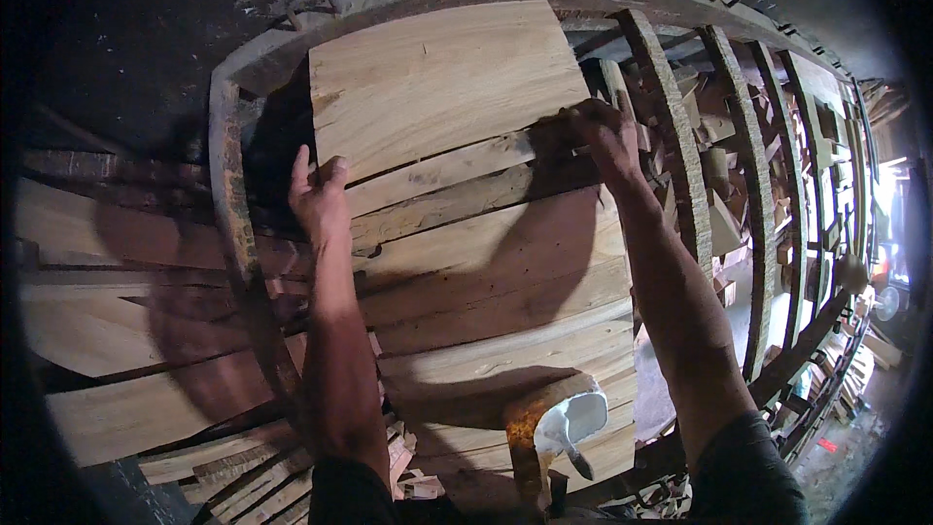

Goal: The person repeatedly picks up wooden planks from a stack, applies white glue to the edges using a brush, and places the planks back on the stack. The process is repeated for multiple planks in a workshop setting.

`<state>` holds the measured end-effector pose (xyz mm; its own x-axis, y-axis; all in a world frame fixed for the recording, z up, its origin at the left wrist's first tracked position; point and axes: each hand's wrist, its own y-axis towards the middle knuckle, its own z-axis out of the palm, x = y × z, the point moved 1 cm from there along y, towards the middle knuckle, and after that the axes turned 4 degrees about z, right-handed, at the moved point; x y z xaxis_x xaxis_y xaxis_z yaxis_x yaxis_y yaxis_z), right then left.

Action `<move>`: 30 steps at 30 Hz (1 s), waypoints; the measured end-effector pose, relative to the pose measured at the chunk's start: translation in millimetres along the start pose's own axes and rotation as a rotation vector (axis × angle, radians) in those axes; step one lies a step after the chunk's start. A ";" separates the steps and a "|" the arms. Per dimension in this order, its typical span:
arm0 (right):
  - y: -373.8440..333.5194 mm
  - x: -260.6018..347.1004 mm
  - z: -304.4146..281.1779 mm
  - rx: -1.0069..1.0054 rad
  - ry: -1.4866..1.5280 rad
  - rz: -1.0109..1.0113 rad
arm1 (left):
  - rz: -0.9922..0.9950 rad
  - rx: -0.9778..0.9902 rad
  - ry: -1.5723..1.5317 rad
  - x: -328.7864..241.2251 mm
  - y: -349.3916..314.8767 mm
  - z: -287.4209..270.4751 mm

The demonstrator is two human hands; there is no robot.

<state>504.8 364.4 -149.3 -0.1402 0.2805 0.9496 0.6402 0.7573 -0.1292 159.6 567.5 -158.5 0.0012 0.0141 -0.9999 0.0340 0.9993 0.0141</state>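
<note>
A wide, pale wooden board (452,87) lies across the far part of the metal frame. At its near left corner is my left hand (323,202), thumb against the board's end and index finger stretched along the outside. My right hand (612,144) is at the opposite near corner, its fingers bent over the edge and partly in shadow. Between my hands runs a narrow wooden strip (442,173), just below the wide board. Nearer me lie more flat boards (505,253), side by side. A stained container (562,418) with white paste and a spreader-like tool (578,462) stands on the near boards.
A rusty metal frame (231,175) with loops along its far rail surrounds the boards. Crossbars (671,126) span its right side above scattered wood offcuts (724,224). Larger planks (97,331) lie at the left. Narrow slats (258,486) are stacked at the near left.
</note>
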 end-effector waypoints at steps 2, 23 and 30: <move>0.8 -7.1 -1.6 0.024 -0.096 0.056 | -0.012 0.064 0.205 7.8 3.5 -6.0; -19.5 4.9 9.0 -0.038 -0.148 0.095 | -0.234 -0.067 0.122 -24.4 0.9 2.1; -3.9 -12.2 -0.4 0.117 -0.060 -0.017 | -0.204 0.017 0.171 -10.4 7.4 -9.0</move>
<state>504.3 357.7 -160.3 -0.1972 0.2987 0.9338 0.5449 0.8252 -0.1488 150.8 575.1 -148.0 -0.1762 -0.1806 -0.9676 0.0334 0.9814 -0.1893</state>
